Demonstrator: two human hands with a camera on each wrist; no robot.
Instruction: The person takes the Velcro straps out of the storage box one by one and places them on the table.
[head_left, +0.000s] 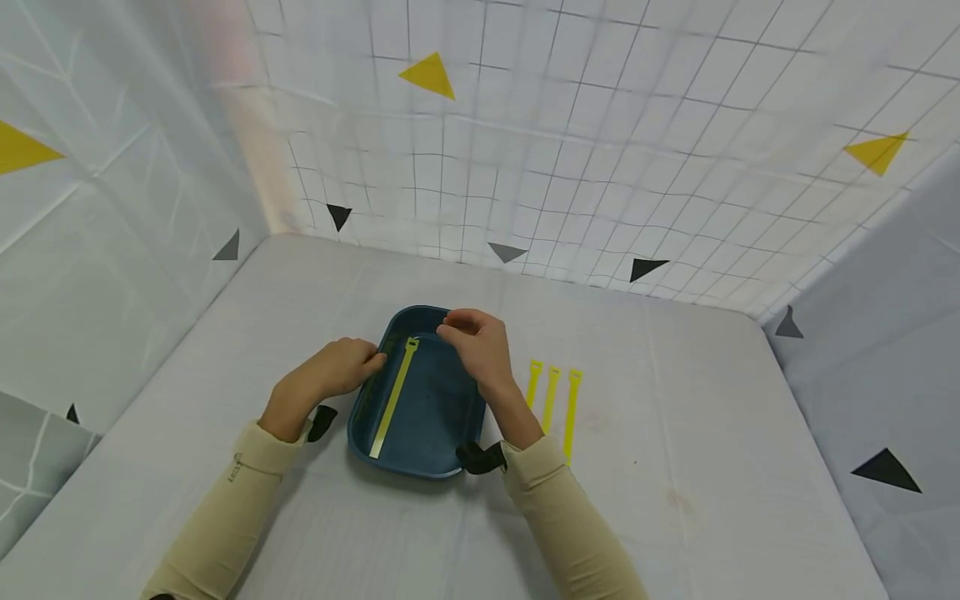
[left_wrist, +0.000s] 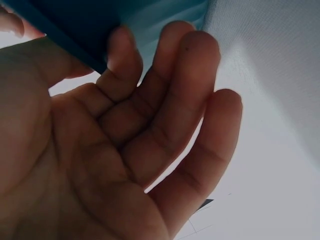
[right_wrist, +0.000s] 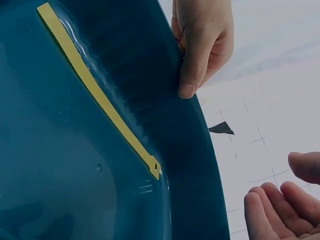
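A dark blue tray (head_left: 431, 417) stands on the table with one yellow cable strap (head_left: 393, 400) lying lengthwise inside, near its left wall. The strap's slotted head (right_wrist: 154, 167) points to the far end. My left hand (head_left: 337, 367) grips the left rim, thumb over the edge and fingers against the outer wall (left_wrist: 165, 25). Over the tray's far right part hovers my right hand (head_left: 482, 346), its fingers loosely bent and the thumb apart from them, with nothing held. Several more yellow straps (head_left: 572, 412) lie right of the tray, partly behind the right forearm.
White cloth covers the table (head_left: 712, 433). A gridded sheet (head_left: 525, 150) hangs behind it, with pale sheets on both sides bearing black and yellow triangles. Dark wrist straps (head_left: 480, 458) show at both cuffs.
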